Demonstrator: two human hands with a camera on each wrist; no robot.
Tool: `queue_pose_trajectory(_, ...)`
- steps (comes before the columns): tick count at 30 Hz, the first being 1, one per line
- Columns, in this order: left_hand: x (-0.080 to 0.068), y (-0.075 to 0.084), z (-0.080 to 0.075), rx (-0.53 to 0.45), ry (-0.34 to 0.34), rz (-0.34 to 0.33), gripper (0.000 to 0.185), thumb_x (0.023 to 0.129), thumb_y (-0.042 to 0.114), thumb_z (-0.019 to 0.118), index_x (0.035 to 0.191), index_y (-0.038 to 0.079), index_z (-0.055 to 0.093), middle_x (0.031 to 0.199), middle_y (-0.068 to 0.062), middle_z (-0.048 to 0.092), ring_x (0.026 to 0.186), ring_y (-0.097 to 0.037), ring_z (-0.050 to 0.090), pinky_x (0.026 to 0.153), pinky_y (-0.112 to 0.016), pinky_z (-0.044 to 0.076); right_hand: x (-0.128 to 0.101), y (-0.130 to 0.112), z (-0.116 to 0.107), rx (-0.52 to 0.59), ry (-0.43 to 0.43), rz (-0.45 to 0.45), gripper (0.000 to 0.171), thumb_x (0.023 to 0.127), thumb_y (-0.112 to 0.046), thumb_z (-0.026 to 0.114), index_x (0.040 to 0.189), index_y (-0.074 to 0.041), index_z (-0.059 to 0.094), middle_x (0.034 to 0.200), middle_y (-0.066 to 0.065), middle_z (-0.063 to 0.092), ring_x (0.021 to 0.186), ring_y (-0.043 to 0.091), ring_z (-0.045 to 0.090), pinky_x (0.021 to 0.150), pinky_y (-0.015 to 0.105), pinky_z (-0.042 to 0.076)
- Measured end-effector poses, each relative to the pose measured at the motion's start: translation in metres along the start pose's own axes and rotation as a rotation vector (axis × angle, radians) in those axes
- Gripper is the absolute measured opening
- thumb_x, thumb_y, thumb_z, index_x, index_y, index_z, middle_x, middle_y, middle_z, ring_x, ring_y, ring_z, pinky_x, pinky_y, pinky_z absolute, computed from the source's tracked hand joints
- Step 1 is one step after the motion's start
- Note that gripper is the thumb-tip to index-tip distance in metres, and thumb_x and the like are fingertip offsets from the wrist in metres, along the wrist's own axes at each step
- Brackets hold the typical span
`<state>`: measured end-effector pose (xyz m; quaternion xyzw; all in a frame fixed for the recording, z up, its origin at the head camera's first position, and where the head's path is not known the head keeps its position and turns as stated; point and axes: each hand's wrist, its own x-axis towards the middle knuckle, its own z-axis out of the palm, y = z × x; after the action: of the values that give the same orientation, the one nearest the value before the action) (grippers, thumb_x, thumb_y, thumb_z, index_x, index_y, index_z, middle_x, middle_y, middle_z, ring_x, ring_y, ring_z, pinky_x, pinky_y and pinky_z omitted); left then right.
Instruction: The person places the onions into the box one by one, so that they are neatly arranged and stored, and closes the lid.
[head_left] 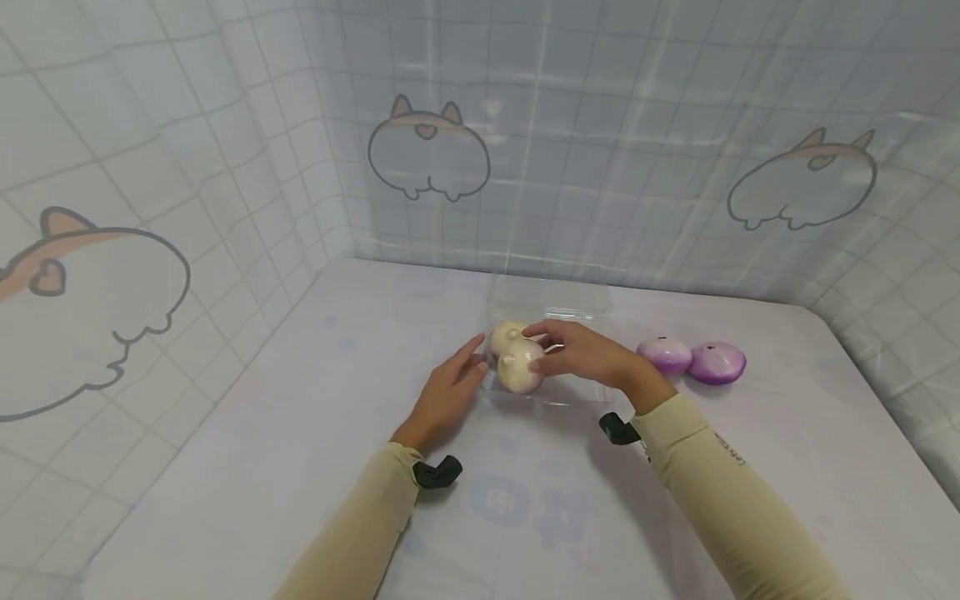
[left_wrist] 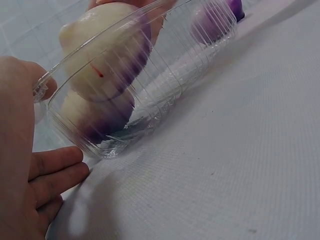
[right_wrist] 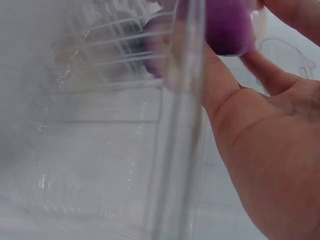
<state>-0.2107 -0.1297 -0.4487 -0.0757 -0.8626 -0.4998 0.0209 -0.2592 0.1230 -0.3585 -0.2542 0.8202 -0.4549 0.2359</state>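
Note:
My right hand (head_left: pixel 576 352) grips a white and purple onion (head_left: pixel 519 368) with thumb and fingers, over the left end of a clear plastic box (head_left: pixel 558 393). Beneath it, a second onion (left_wrist: pixel 95 117) lies in the box, partly covered by the held one. In the right wrist view the purple side of the held onion (right_wrist: pixel 230 27) shows between the fingers. My left hand (head_left: pixel 444 390) is at the box's left end, with its fingers (left_wrist: pixel 60 165) fairly straight, close by the wall, and one fingertip right at the rim.
Two purple onions (head_left: pixel 716 362) lie side by side on the white cloth (head_left: pixel 360 333), just right of the box. The box's clear lid (head_left: pixel 551 293) stands raised behind it. Tiled-pattern curtains (head_left: pixel 540 167) close off the back and sides.

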Motion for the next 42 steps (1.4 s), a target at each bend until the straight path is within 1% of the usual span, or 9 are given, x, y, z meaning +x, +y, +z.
queue_pose_trajectory(2, 0.0, 0.0, 0.0, -0.003, -0.004, 0.005, 0.053, 0.103, 0.043, 0.049, 0.155, 0.039, 0.036, 0.137, 0.0, 0.061, 0.133, -0.019, 0.049, 0.112, -0.047, 0.035, -0.001, 0.0, 0.0, -0.001, -0.002, 0.006, 0.056, 0.09, -0.025, 0.074, 0.142, -0.015, 0.054, 0.132, 0.011, 0.06, 0.123, 0.028, 0.056, 0.102, 0.049, 0.045)
queue_pose_trajectory(7, -0.001, 0.001, -0.001, -0.013, -0.009, 0.012, 0.054, 0.103, 0.042, 0.05, 0.155, 0.038, 0.037, 0.138, -0.002, 0.06, 0.134, -0.02, 0.049, 0.112, -0.047, 0.034, -0.002, 0.002, 0.0, -0.022, -0.004, 0.021, 0.057, 0.087, -0.026, 0.075, 0.141, -0.02, 0.056, 0.131, 0.011, 0.06, 0.121, 0.027, 0.057, 0.101, 0.05, 0.044)
queue_pose_trajectory(12, -0.001, 0.002, -0.001, -0.013, -0.011, 0.008, 0.054, 0.103, 0.041, 0.05, 0.156, 0.036, 0.037, 0.138, -0.002, 0.06, 0.134, -0.02, 0.049, 0.112, -0.048, 0.035, -0.001, 0.006, -0.002, 0.002, -0.027, 0.02, 0.057, 0.087, -0.02, 0.075, 0.141, -0.022, 0.056, 0.132, 0.01, 0.06, 0.12, 0.026, 0.057, 0.102, 0.049, 0.044)
queue_pose_trajectory(16, -0.001, 0.002, -0.002, -0.007, -0.012, 0.005, 0.054, 0.103, 0.041, 0.05, 0.155, 0.037, 0.037, 0.138, -0.001, 0.06, 0.134, -0.02, 0.048, 0.112, -0.047, 0.035, 0.0, 0.007, -0.001, 0.008, -0.041, 0.0, 0.058, 0.087, -0.017, 0.074, 0.142, -0.021, 0.056, 0.133, 0.011, 0.059, 0.123, 0.027, 0.056, 0.101, 0.049, 0.045)
queue_pose_trajectory(20, -0.001, 0.001, -0.002, 0.001, -0.013, 0.01, 0.053, 0.104, 0.04, 0.05, 0.155, 0.037, 0.036, 0.138, -0.001, 0.061, 0.134, -0.021, 0.048, 0.112, -0.048, 0.036, 0.003, 0.007, 0.0, -0.017, -0.053, -0.019, 0.059, 0.087, -0.017, 0.073, 0.143, -0.019, 0.055, 0.132, 0.012, 0.06, 0.122, 0.028, 0.056, 0.1, 0.049, 0.046)
queue_pose_trajectory(30, -0.001, 0.002, -0.004, -0.011, -0.024, 0.01, 0.055, 0.103, 0.043, 0.05, 0.156, 0.035, 0.036, 0.136, -0.001, 0.061, 0.134, -0.021, 0.049, 0.111, -0.047, 0.036, 0.007, 0.007, 0.002, -0.073, -0.062, -0.033, 0.06, 0.087, -0.016, 0.075, 0.144, -0.02, 0.055, 0.132, 0.007, 0.061, 0.125, 0.027, 0.055, 0.1, 0.049, 0.046)
queue_pose_trajectory(36, -0.001, 0.002, -0.005, -0.014, -0.029, 0.02, 0.055, 0.103, 0.045, 0.049, 0.156, 0.036, 0.036, 0.137, -0.002, 0.061, 0.133, -0.022, 0.049, 0.111, -0.049, 0.036, 0.008, 0.009, 0.006, -0.083, -0.075, -0.02, 0.059, 0.088, -0.012, 0.073, 0.144, -0.02, 0.055, 0.126, 0.011, 0.063, 0.114, 0.026, 0.06, 0.096, 0.046, 0.049)
queue_pose_trajectory(39, -0.002, 0.002, -0.004, -0.02, -0.024, 0.027, 0.054, 0.103, 0.045, 0.05, 0.155, 0.036, 0.037, 0.137, -0.002, 0.061, 0.133, -0.022, 0.049, 0.111, -0.048, 0.036, 0.009, 0.009, 0.008, -0.021, -0.085, 0.004, 0.054, 0.091, -0.011, 0.07, 0.143, -0.017, 0.055, 0.121, 0.015, 0.063, 0.108, 0.026, 0.063, 0.093, 0.043, 0.053)
queue_pose_trajectory(42, -0.002, 0.002, -0.004, -0.018, -0.018, 0.025, 0.054, 0.103, 0.044, 0.051, 0.155, 0.035, 0.038, 0.136, -0.001, 0.062, 0.132, -0.021, 0.05, 0.111, -0.047, 0.036, 0.01, 0.007, 0.01, 0.056, -0.082, 0.03, 0.05, 0.093, -0.009, 0.065, 0.142, -0.015, 0.055, 0.122, 0.017, 0.061, 0.108, 0.027, 0.064, 0.089, 0.041, 0.055)
